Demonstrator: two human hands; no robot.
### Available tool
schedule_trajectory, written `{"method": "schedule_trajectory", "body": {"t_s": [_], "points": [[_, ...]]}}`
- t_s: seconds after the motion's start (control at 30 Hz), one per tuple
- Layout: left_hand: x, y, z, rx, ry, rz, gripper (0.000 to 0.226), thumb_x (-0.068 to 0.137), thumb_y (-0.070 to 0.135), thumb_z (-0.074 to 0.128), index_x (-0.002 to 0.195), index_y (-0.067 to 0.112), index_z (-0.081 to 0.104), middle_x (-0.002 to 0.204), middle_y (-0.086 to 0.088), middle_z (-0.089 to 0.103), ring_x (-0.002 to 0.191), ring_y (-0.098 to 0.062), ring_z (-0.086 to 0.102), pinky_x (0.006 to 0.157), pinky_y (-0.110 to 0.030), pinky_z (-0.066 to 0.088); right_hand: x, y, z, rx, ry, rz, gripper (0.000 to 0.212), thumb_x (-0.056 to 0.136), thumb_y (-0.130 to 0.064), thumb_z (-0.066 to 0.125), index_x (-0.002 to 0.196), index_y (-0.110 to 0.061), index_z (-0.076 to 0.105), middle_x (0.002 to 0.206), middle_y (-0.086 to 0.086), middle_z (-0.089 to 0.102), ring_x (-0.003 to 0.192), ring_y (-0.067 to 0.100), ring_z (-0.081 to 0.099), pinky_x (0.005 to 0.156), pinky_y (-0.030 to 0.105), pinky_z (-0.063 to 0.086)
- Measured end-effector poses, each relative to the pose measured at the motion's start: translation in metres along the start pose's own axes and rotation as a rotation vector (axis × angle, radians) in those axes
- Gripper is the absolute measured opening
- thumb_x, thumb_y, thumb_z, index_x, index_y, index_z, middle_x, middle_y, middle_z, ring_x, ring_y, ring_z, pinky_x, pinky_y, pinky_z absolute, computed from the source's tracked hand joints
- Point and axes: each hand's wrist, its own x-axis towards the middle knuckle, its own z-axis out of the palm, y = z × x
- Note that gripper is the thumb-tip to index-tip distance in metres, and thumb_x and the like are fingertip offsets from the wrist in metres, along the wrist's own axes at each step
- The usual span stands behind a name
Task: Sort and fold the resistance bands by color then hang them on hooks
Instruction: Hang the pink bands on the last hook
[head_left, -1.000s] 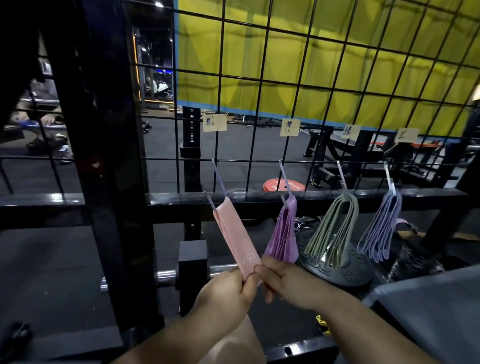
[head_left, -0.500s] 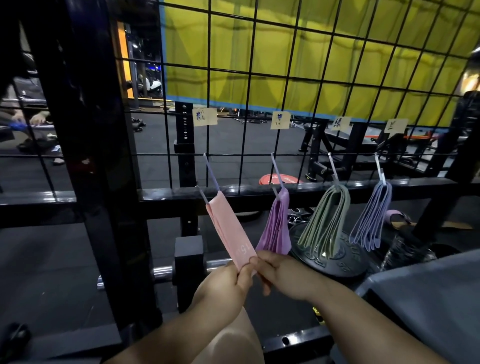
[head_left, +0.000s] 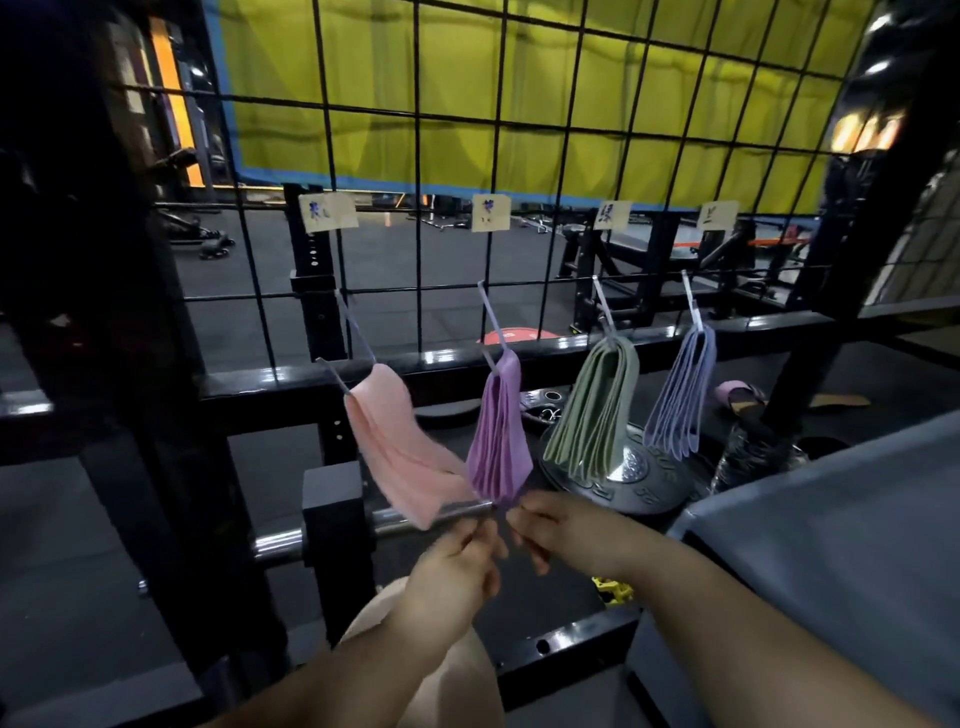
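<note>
- 4 folded bundles of resistance bands hang in a row on the black wire grid (head_left: 418, 156), each one under its own paper label (head_left: 329, 213).
- The pink bands (head_left: 400, 441) are on the leftmost hook (head_left: 356, 327). They're a flat folded stack, and instead of dropping straight they slant down toward 5 o'clock. The lower end is all smeared with blur.
- Heading toward 3 o'clock from there: purple bands (head_left: 501, 431), green bands (head_left: 597, 410), then blue bands (head_left: 680, 395). Those 3 hang pretty much straight, loops fanned out at the bottom.
- The left hand (head_left: 452, 566) sits right at the pink bands' lower end, back of the hand up, thumb and fingers bunched together. It's too blurry to say if it's actually pinching the pink or not.
- The right hand (head_left: 561, 530) is close beside it at 3 o'clock, fingers curled and pointing at the left hand, just under the bottom tip of the purple bands. Can't tell if it's got hold of anything either.
- Both forearms come in from 6 o'clock.
- A weight plate (head_left: 623, 483) lies behind the green bands.
</note>
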Motion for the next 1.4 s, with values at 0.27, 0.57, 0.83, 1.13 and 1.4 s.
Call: {"method": "schedule_trajectory", "body": {"t_s": [0.27, 0.57, 0.83, 1.13, 1.4], "points": [[0.026, -0.003, 0.068, 0.330, -0.209, 0.065, 0.035, 0.098, 0.031, 0.048, 0.065, 0.020, 0.050, 0.044, 0.005, 0.048, 0.048, -0.014, 0.043, 0.056, -0.027, 0.033, -0.033, 0.044, -0.030, -0.049, 0.091, 0.226, 0.020, 0.093, -0.020, 0.051, 0.073, -0.020, 0.055, 0.067, 0.002, 0.059, 0.067, 0.016, 0.055, 0.065, 0.028, 0.042], [0.028, 0.007, 0.187, 0.702, -0.551, 0.271, 0.025, 0.100, 0.031, 0.042, 0.097, 0.013, 0.060, 0.104, -0.016, 0.066, 0.103, -0.032, 0.060, 0.079, -0.030, 0.044, -0.118, 0.115, -0.081, -0.040, 0.382, 0.578, 0.022, 0.093, -0.025, 0.054, 0.072, -0.018, 0.057, 0.067, 0.001, 0.060, 0.057, 0.011, 0.054, 0.056, 0.019, 0.043], [0.003, -0.009, 0.298, 0.911, -0.831, 0.320, 0.028, 0.096, 0.034, 0.049, 0.114, 0.016, 0.063, 0.121, -0.009, 0.063, 0.113, -0.027, 0.057, 0.091, -0.029, 0.043, -0.232, 0.191, -0.120, -0.226, 0.477, 0.989, 0.015, 0.092, -0.017, 0.054, 0.088, -0.011, 0.067, 0.081, 0.004, 0.066, 0.079, 0.023, 0.065, 0.067, 0.025, 0.049], [-0.025, -0.025, 0.362, 1.049, -0.930, 0.289, 0.033, 0.094, 0.028, 0.048, 0.120, 0.011, 0.059, 0.127, -0.015, 0.059, 0.115, -0.033, 0.055, 0.096, -0.036, 0.045, -0.284, 0.232, -0.107, -0.309, 0.340, 1.218, 0.044, 0.081, -0.025, 0.066, 0.122, -0.029, 0.051, 0.122, 0.004, 0.057, 0.108, 0.022, 0.054, 0.086, 0.027, 0.043], [-0.027, -0.031, 0.377, 0.889, -0.885, 0.254, 0.033, 0.094, 0.024, 0.052, 0.127, 0.022, 0.055, 0.131, -0.007, 0.056, 0.117, -0.025, 0.054, 0.096, -0.029, 0.041, -0.283, 0.238, -0.108, -0.304, 0.429, 1.129, 0.041, 0.086, -0.036, 0.061, 0.122, -0.027, 0.042, 0.117, 0.006, 0.059, 0.094, 0.023, 0.053, 0.082, 0.029, 0.043]]}}
